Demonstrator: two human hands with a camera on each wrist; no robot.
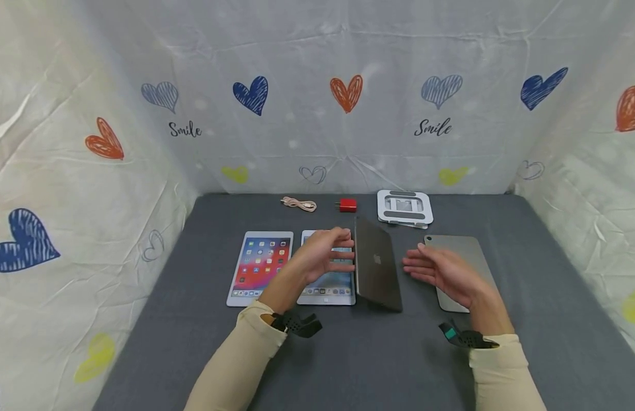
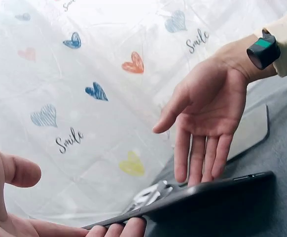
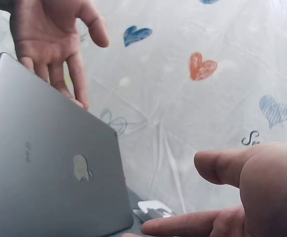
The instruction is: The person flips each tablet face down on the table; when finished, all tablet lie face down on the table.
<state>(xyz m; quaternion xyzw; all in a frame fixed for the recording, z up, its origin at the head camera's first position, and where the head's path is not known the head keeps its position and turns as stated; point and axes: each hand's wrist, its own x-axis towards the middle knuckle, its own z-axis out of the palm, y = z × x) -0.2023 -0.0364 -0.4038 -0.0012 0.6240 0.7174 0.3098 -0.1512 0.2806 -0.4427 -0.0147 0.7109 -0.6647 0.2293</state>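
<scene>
In the head view a dark grey tablet (image 1: 377, 265) stands tilted on its edge, its back with the logo facing right. Behind it, my left hand (image 1: 321, 255) has extended fingers whose tips meet the tablet's screen side; the tips are partly hidden in the right wrist view. My right hand (image 1: 448, 274) is held apart from the tablet's back, palm facing it, fingers straight, holding nothing. Below that hand a grey tablet (image 1: 466, 251) lies face down. Left of the upright one, a white tablet (image 1: 328, 294) with a lit screen lies partly under my left hand.
Farther left lies another white tablet (image 1: 261, 265), lit. At the back of the grey table (image 1: 369, 359) are a coiled cable (image 1: 299, 204), a red charger plug (image 1: 347, 205) and a folded white stand (image 1: 405, 208). A white curtain (image 1: 297, 131) with hearts encloses the table.
</scene>
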